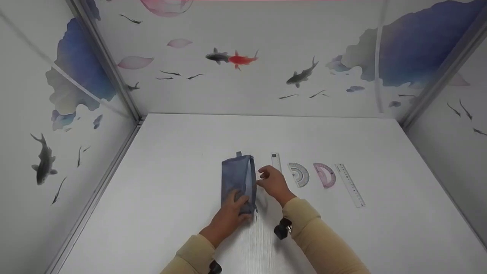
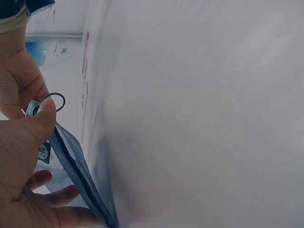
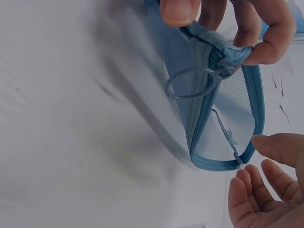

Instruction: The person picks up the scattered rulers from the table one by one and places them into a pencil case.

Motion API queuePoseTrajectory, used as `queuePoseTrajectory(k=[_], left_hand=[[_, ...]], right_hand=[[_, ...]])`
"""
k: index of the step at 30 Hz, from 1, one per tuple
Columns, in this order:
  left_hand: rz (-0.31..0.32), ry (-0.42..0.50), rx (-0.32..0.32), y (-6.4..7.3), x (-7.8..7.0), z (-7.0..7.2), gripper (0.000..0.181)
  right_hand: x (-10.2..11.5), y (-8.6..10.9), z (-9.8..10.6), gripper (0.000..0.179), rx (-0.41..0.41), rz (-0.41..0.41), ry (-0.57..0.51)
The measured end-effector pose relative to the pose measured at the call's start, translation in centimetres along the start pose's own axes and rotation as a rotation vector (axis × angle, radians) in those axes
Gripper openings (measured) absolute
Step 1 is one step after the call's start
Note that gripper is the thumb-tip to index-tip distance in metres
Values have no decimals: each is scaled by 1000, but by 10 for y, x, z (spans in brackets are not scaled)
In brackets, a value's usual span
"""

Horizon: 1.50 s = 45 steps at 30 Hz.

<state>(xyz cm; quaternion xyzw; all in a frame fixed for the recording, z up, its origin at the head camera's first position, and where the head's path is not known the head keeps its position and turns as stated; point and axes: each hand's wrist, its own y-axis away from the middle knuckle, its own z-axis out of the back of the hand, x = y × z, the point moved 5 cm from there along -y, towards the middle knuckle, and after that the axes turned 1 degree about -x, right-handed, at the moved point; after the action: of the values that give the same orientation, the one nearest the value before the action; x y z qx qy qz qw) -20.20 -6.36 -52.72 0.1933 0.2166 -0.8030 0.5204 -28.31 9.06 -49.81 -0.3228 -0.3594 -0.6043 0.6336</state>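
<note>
A blue mesh zip pouch (image 1: 233, 173) stands lengthwise on the white table, its zipped side facing right and parted. My left hand (image 1: 228, 211) grips its near end, thumb over the zip edge in the left wrist view. From that end hangs a ring-shaped zip pull (image 3: 187, 98). At the pouch's right edge is my right hand (image 1: 274, 186). Its thumb and fingertips (image 3: 266, 142) pinch the far part of the opening's rim (image 3: 213, 164) in the right wrist view. Through the gap the pale mesh inside shows, with a thin loose strip along it.
Right of the pouch lie a short clear ruler (image 1: 275, 161), a clear protractor (image 1: 299, 175), a pink protractor (image 1: 330, 173) and a longer clear ruler (image 1: 350, 185). The short ruler is partly behind my right hand. Walls painted with fish (image 1: 300, 76) enclose the table (image 1: 171, 152) on three sides.
</note>
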Motion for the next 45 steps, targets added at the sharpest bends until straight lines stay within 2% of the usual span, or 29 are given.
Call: queuePoseTrajectory(k=[5, 10, 15, 16, 25, 34, 41, 45], left_hand=[[9, 19, 8, 0, -1, 1, 51], [-1, 1, 9, -1, -1, 1, 50], [-16, -7, -1, -1, -2, 1, 50], [-13, -8, 0, -1, -2, 1, 50], [-4, -20, 2, -1, -1, -1, 50], [20, -18, 19, -1, -2, -1, 51], [38, -12, 28, -1, -1, -3, 52], [40, -10, 22, -1, -1, -3, 52]], right_hand=[[0, 1, 8, 34, 11, 10, 3], [-8, -1, 14, 31, -9, 77, 2], [-13, -1, 18, 33, -14, 57, 18], [-9, 1, 20, 34, -11, 26, 29], [-14, 1, 26, 38, 3, 8, 74], [-17, 5, 34, 39, -20, 90, 129], [-21, 7, 43, 45, -17, 63, 152], [-23, 9, 48, 47, -21, 84, 179]])
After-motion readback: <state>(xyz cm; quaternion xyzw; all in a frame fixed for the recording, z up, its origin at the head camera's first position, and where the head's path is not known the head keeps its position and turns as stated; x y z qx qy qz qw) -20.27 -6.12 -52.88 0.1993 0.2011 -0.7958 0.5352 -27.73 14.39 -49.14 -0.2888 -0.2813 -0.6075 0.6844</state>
